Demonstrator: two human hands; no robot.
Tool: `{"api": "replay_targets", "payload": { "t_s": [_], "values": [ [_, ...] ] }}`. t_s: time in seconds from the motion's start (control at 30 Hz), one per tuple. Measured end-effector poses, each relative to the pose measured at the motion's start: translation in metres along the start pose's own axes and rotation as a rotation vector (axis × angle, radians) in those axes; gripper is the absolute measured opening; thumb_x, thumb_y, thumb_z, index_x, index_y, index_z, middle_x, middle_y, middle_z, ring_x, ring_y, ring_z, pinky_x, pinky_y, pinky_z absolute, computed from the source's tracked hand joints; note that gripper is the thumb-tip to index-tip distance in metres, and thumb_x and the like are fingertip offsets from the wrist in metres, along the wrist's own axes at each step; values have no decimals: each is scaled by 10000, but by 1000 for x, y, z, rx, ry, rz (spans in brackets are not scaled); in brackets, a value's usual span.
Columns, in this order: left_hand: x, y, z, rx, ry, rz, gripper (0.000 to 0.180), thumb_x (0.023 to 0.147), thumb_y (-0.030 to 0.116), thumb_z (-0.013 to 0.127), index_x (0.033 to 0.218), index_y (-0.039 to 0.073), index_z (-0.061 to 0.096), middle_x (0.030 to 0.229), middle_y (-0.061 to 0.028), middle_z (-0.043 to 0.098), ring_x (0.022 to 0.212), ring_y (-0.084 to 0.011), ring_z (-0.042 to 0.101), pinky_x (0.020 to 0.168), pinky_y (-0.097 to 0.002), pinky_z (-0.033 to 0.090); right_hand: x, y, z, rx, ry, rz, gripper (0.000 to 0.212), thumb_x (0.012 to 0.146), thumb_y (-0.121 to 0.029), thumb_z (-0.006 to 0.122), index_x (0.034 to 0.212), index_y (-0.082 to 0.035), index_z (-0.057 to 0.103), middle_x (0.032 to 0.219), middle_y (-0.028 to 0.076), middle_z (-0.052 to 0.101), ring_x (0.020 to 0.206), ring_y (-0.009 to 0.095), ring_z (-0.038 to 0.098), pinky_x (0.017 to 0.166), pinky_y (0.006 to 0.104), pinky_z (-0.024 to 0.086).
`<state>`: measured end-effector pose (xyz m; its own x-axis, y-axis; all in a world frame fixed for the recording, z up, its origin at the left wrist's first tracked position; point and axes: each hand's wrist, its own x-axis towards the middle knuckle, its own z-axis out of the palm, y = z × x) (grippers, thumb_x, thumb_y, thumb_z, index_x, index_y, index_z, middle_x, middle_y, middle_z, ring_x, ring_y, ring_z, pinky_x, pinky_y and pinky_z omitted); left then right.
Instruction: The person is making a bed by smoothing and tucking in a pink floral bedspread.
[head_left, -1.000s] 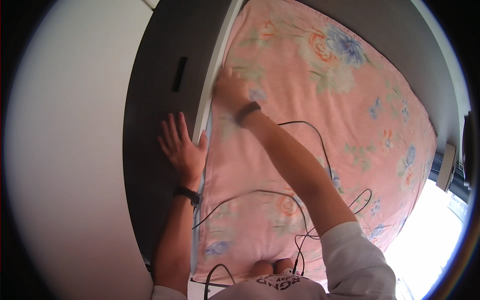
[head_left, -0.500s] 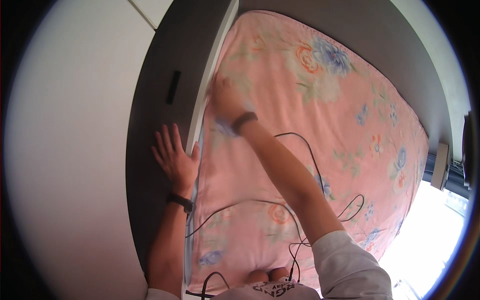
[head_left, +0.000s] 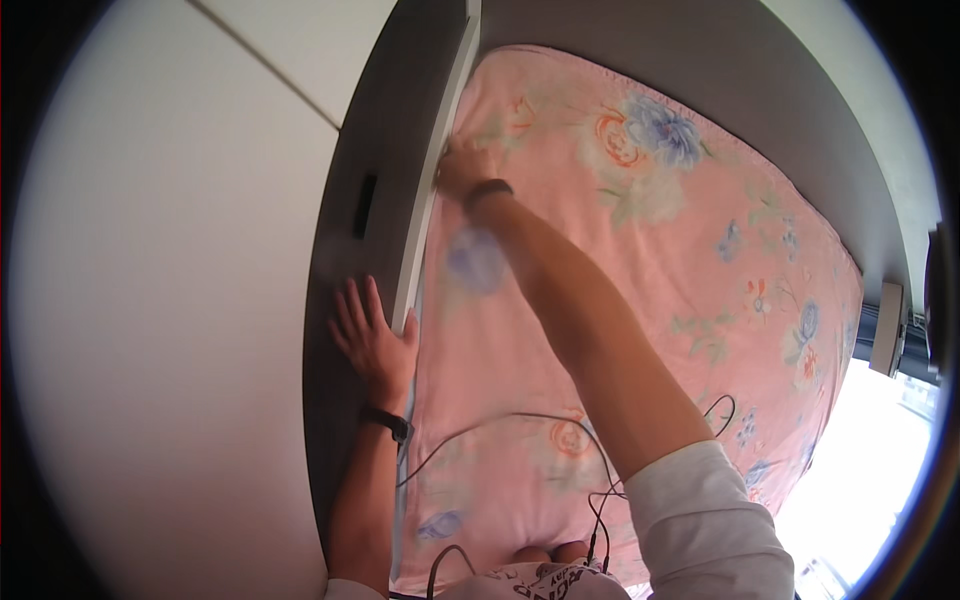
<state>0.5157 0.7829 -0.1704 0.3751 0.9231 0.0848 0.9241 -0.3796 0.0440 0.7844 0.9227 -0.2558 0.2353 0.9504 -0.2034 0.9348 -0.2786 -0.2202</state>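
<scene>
A pink floral bed sheet [head_left: 600,290] with blue and orange flowers covers the mattress. Along its left side runs a dark bed board [head_left: 345,270] with a light edge and a black slot. My left hand [head_left: 376,345] lies flat on the board, fingers spread, thumb by the light edge, holding nothing. Farther along, my right hand [head_left: 467,168] is at the sheet's left border, against that edge. Its fingers are partly hidden and blurred, so I cannot tell whether they grip the sheet.
A thin black cable [head_left: 520,414] loops over the near part of the sheet, in front of my body. A grey headboard [head_left: 640,40] curves round the far side. White flooring [head_left: 170,300] stretches off to the left, and a bright window [head_left: 845,470] is at the lower right.
My right hand has moved a little farther along the sheet's border, up to the board's edge. The view has shifted, so the board appears farther right; my left hand stays on it.
</scene>
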Motion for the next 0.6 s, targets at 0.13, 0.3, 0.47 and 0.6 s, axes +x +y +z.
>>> {"api": "replay_targets", "payload": {
  "t_s": [0.13, 0.3, 0.47, 0.6],
  "values": [
    [3, 44, 12, -68, 10, 46, 781, 835, 434, 681, 1497, 137, 391, 1541, -161, 373, 1432, -373, 328, 1136, -585, 262, 44, 145, -19, 302, -80, -134, 288, 843, -198, 602, 1120, -126, 638, 1062, 133, 659, 1021, 230, 653, 826, 348, 518],
    [3, 27, 6, 3, -16, 22, 783, 839, 442, 678, 1498, 134, 389, 1541, -164, 371, 1430, -382, 328, 1135, -590, 262, 43, 104, -47, 38, 166, 108, 367, 798, -273, 664, 1139, -141, 622, 1212, 124, 627, 1064, 228, 652, 838, 408, 507],
    [6, 29, 9, -50, -36, 14, 795, 835, 438, 688, 1501, 132, 381, 1551, -161, 354, 1442, -382, 308, 1148, -590, 240, 42, 96, -62, 61, 73, 108, 364, 830, -307, 632, 1152, -136, 623, 1236, 155, 627, 1006, 329, 681, 849, 556, 478],
    [5, 22, 10, -29, -17, 12, 796, 835, 435, 690, 1502, 129, 378, 1554, -162, 349, 1446, -383, 298, 1149, -595, 233, 52, 79, -41, -232, 119, 76, 328, 872, -290, 607, 1134, -98, 659, 1184, 136, 669, 1022, 318, 688, 840, 458, 527]
  ]
}}
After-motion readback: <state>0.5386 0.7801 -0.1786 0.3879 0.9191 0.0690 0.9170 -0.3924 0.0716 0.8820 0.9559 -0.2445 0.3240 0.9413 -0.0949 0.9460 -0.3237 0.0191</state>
